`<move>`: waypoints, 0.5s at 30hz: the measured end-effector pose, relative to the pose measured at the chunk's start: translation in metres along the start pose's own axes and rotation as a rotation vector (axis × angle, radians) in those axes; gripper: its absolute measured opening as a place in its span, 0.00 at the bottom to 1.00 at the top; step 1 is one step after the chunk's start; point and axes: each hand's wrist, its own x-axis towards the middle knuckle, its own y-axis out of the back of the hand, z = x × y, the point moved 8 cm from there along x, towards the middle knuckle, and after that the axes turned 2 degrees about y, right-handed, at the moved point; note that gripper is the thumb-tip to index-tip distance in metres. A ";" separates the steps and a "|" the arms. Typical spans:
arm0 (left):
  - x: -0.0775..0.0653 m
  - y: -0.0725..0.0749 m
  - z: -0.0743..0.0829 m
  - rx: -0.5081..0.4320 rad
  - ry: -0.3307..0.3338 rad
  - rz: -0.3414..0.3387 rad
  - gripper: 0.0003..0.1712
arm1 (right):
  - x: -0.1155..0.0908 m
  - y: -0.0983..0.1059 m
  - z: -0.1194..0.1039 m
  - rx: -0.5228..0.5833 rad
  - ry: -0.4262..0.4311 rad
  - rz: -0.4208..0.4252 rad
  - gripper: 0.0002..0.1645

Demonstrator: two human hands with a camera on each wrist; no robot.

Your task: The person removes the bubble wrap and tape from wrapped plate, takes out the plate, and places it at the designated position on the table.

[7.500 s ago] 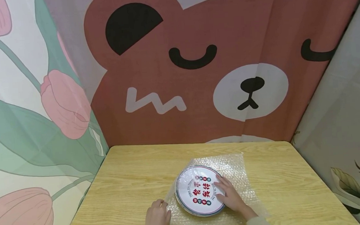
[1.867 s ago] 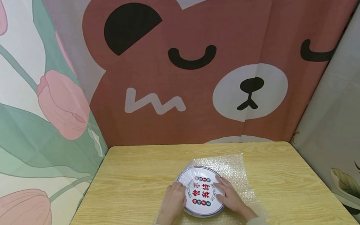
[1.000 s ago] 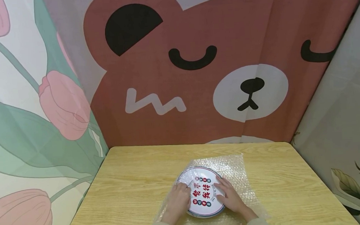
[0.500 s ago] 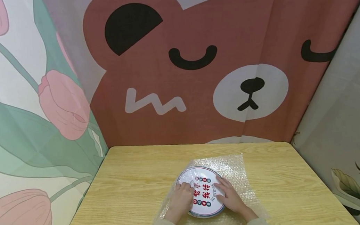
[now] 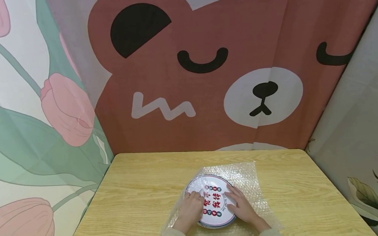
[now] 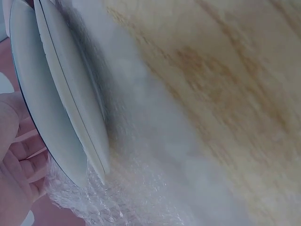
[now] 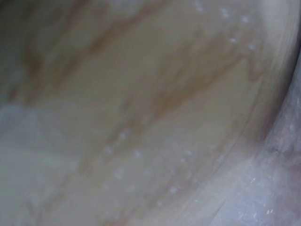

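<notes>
Round white plates with red characters and blue rims sit stacked on a sheet of bubble wrap. Two plates show edge-on in the left wrist view. My left hand, fingers curled, holds the wrap's left side over the top plate, whose upper left looks hazy under the film. Bent fingers of that left hand show beside the plates in the left wrist view. With fingers spread, my right hand rests on the plate's right edge. The right wrist view is blurred; its bubble wrap lies over wood grain.
The wood-grain table extends on both sides of the wrap and behind it. A bear-print curtain hangs at its back edge. Flower-print cloths stand at the left and right.
From the table left of the plates, my left hand has brought the wrap's side rightward onto the top plate, and is almost still over the last half second. My right hand stays put.
</notes>
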 end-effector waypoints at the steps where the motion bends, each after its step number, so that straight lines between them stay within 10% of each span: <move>1: 0.000 -0.001 0.000 0.000 -0.001 0.000 0.12 | 0.000 0.000 0.000 0.001 -0.002 -0.001 0.24; 15: 0.005 -0.005 0.002 -0.023 0.013 -0.048 0.15 | 0.000 0.002 -0.002 0.005 0.024 0.017 0.24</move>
